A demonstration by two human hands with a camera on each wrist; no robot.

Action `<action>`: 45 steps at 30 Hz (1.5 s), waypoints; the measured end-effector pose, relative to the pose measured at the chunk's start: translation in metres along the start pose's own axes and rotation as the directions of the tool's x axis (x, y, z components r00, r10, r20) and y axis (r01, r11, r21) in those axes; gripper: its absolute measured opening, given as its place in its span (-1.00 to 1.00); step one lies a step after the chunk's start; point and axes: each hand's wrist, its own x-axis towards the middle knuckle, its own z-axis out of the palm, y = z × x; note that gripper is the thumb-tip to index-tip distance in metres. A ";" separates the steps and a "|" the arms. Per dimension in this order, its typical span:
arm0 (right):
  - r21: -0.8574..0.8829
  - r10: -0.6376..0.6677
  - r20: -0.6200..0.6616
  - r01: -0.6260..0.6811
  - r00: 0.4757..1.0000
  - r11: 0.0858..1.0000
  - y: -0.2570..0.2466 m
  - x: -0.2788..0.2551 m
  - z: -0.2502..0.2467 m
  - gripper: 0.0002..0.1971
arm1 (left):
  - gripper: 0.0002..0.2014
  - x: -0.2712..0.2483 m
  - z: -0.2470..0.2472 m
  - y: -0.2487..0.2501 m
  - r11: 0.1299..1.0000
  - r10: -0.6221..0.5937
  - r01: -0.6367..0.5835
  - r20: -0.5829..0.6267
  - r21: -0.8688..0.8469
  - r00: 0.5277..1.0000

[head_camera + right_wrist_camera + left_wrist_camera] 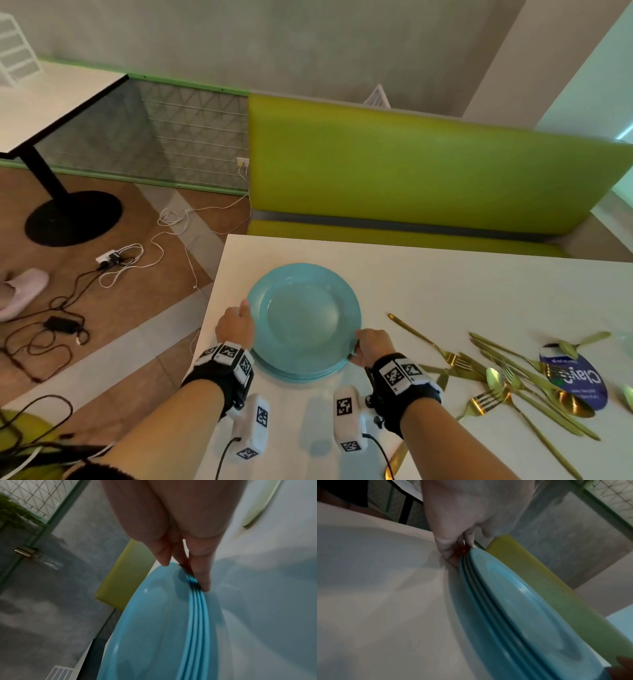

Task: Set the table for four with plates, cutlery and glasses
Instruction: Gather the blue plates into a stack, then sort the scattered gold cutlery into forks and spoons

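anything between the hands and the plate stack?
Nothing visible. The left hand and right hand are already on opposite rims of the blue plate stack. The gold cutlery lies off to the right, apart from the stack.

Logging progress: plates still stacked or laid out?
Stacked: the plates sit in one pile, several rims layered in both wrist views, both hands at its edge.
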 end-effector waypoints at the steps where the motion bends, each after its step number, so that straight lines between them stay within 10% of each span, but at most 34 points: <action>1: -0.154 0.003 0.021 0.000 1.000 0.988 -0.005 -0.001 0.000 -0.82 | -0.53 0.004 -0.004 0.003 0.999 -0.017 0.016 0.019 0.038 1.000; 5: -0.675 -0.230 0.140 0.263 0.963 0.689 -0.021 0.010 0.000 -0.69 | -0.68 0.024 -0.021 0.013 0.975 -0.002 -0.022 0.107 0.222 0.994; 10: -0.814 -0.293 0.176 0.306 0.940 0.494 -0.038 0.027 0.007 -0.81 | -0.67 0.043 -0.038 0.014 0.884 0.084 -0.162 0.193 0.438 0.978; 33: -0.691 -0.335 0.127 0.325 0.934 0.645 -0.063 0.054 0.012 -0.61 | -0.70 0.067 -0.044 0.027 0.767 0.039 -0.139 0.172 0.626 0.984; 40: -0.520 -0.273 -0.013 0.227 0.962 0.824 -0.056 0.030 0.004 -0.55 | -0.71 0.050 -0.041 0.046 0.970 -0.113 0.116 -0.025 0.213 0.993; 45: 0.019 -0.088 -0.121 0.091 0.989 0.996 -0.034 0.003 -0.023 -0.68 | -0.53 0.022 -0.016 0.076 0.997 0.079 -0.075 -0.144 0.027 0.986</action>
